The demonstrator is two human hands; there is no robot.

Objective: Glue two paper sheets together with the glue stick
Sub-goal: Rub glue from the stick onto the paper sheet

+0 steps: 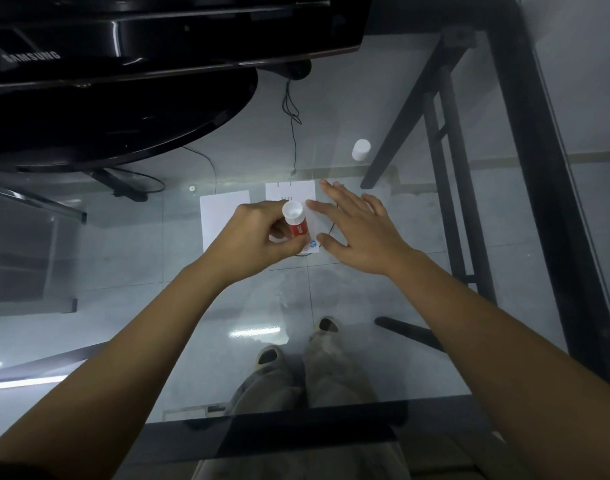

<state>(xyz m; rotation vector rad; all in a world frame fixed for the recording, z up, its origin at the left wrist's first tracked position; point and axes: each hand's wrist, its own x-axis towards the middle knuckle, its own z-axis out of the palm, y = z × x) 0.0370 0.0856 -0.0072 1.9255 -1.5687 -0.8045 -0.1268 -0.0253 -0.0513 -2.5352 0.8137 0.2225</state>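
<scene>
My left hand (258, 233) grips the glue stick (295, 221) upright over the sheet (289, 192); my right hand (360, 232) lies flat beside it.

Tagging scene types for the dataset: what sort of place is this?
Probably an office or home desk: glass-topped table, Samsung monitor on its stand, cables and tiled floor visible through the glass.

Left hand (258, 237) curled, right hand (362, 230) flat.
</scene>
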